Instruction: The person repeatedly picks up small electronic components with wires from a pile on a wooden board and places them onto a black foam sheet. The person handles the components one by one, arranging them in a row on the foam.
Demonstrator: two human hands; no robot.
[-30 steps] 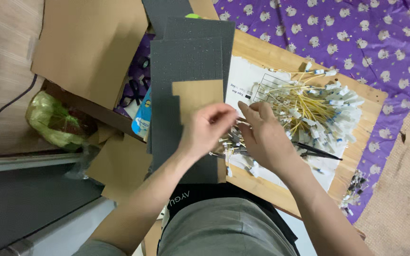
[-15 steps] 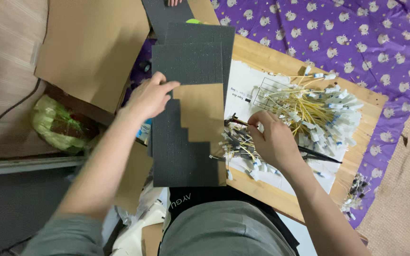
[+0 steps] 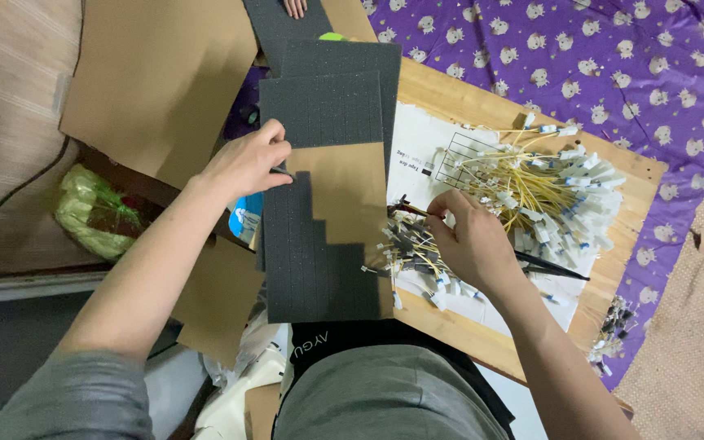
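My left hand rests its fingertips on the upper left edge of a dark grey foam sheet that has a stepped piece cut away, showing brown cardboard beneath. My right hand lies on a bundle of thin yellow wires with dark and white ends, its fingers pinching at them. A larger heap of yellow wires with white plugs sits just to the right on a white printed paper. A black thin tool lies under my right wrist.
A low wooden board carries the paper and wires, over a purple patterned cloth. More grey foam sheets and a big cardboard flap lie at the top. A green bag sits left. Another person's fingers show at the top edge.
My left hand left my right hand and went up left onto the foam sheet's edge. My right hand stayed on the wire bundle, shifting slightly.
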